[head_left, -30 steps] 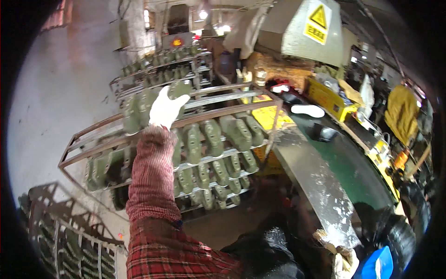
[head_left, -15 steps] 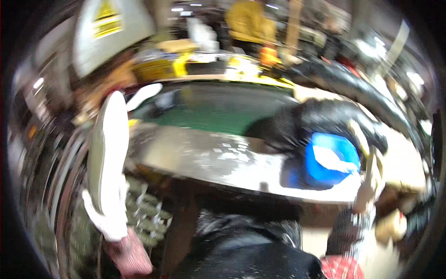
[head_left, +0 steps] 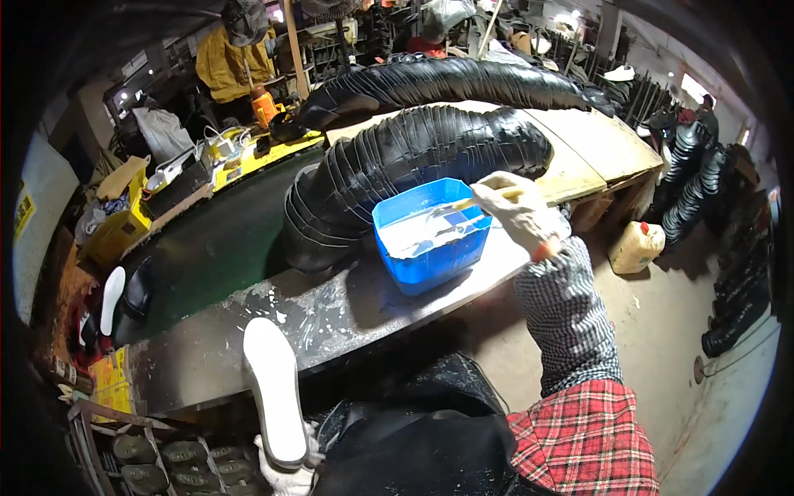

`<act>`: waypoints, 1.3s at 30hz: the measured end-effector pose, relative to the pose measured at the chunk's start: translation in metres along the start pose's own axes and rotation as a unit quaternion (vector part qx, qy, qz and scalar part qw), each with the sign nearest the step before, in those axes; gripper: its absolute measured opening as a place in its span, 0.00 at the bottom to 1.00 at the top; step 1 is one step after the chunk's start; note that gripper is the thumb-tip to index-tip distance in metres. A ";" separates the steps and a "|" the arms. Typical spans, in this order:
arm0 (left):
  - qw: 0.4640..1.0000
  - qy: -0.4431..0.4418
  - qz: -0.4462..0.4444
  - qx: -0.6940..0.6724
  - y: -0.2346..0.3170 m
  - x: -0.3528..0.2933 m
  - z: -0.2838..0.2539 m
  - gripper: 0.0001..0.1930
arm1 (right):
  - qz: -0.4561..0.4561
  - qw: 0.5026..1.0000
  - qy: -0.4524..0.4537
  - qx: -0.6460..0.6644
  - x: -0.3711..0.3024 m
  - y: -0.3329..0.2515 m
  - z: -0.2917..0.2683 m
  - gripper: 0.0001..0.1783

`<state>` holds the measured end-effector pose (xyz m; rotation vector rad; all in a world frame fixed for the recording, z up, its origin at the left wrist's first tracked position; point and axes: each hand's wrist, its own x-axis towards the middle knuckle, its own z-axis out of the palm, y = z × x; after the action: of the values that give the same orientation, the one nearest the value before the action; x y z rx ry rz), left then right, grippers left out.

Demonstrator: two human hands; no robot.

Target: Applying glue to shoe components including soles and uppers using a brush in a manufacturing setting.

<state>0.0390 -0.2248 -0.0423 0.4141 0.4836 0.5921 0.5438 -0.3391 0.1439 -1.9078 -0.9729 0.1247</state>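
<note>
My gloved left hand (head_left: 283, 478) grips the heel end of a shoe (head_left: 275, 388), which stands toe up with its white underside facing me, near the bench's front edge. In my gloved right hand (head_left: 519, 213) is the light handle of a brush (head_left: 460, 206), held across the right rim of a blue plastic tub (head_left: 434, 266). The brush's head reaches down toward white liquid (head_left: 411, 237) in the tub; its tip is hard to make out. White smears coat the tub's inner walls. The tub sits on the bench near its front edge.
Behind the tub lies a long curved stack of black ribbed pieces (head_left: 405, 161), with another stack (head_left: 463, 81) beyond. The metal-edged workbench (head_left: 207, 355) carries a green belt (head_left: 211, 248). A rack of olive shoes (head_left: 186, 453) stands lower left. A pale jerrycan (head_left: 637, 246) is on the floor.
My view has swung right. My right hand has risen from beside the tub to over its rim with the brush. The shoe in my left hand has come lower and closer to my body.
</note>
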 end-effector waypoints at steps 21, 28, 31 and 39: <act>0.953 -0.177 -0.084 -0.232 -0.036 0.022 -0.059 0.51 | -0.014 0.891 -0.308 0.332 -0.038 -0.079 0.267 0.15; 0.960 -0.120 -0.084 -0.237 -0.037 0.028 -0.062 0.48 | -0.265 0.856 -0.323 0.303 -0.068 -0.104 0.207 0.10; 0.983 -0.076 -0.107 -0.129 -0.010 0.030 -0.002 0.41 | -0.160 0.928 -0.260 0.212 -0.010 -0.117 0.254 0.12; 0.990 -0.041 -0.088 -0.103 -0.009 0.030 -0.003 0.46 | -0.352 0.820 -0.407 0.197 -0.082 -0.117 0.192 0.13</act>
<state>0.0625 -0.2128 -0.0588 0.1960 0.3721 0.4477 0.3328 -0.2321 0.1077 -0.9735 -1.9865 0.6817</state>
